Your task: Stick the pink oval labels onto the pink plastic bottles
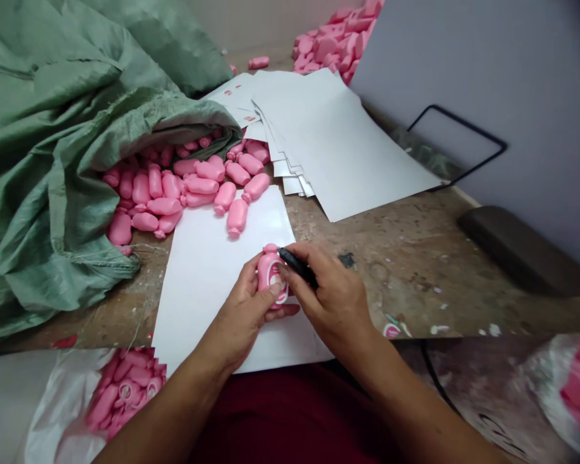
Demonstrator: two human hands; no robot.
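Note:
Over the white sheets (193,283) at the table's front edge, my left hand (249,299) is wrapped round a small pink bottle (265,270). An oval pink and white label (275,277) lies on the bottle's front, with my left thumb on its lower part. My right hand (326,283) grips a black tool (297,265) whose tip is close to the bottle's upper right side. The right fingertips are at the label. Several plain pink bottles (236,216) lie just beyond, on the far end of the sheets.
A green sack (87,135) spills pink bottles at the left. Stacked paper (319,129) lies at the back, beside a pink heap (331,42). A grey panel (454,77) stands right, near a dark block (522,248). Below the table edge is a white bag (58,399) of bottles.

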